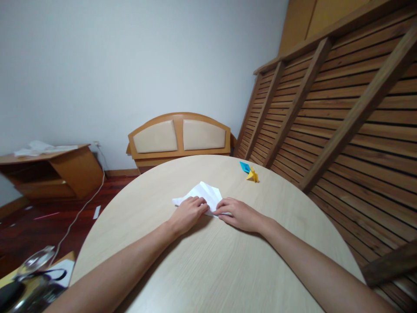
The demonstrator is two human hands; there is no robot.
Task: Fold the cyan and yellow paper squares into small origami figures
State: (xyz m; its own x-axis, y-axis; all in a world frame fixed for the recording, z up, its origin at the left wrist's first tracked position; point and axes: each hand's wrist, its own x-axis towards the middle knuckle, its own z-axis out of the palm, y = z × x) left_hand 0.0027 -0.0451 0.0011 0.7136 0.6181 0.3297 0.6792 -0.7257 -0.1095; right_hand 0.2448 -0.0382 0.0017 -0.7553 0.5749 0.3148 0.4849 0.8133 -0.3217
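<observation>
A white sheet of paper, creased and partly folded, lies on the round wooden table. My left hand rests on the paper's near left part, its fingers curled and pressing at the near edge. At the near right edge, my right hand has its thumb and fingers closed on the paper. Both hands hide some of the near edge, so the exact fold there cannot be made out. Farther back to the right stand a blue folded-paper piece and a yellow folded-paper piece, close together.
A headboard stands against the wall behind the table. Wooden slatted panels lean along the right. On the left are a low cabinet, a white cable on the floor, and a cluttered surface with a clear container.
</observation>
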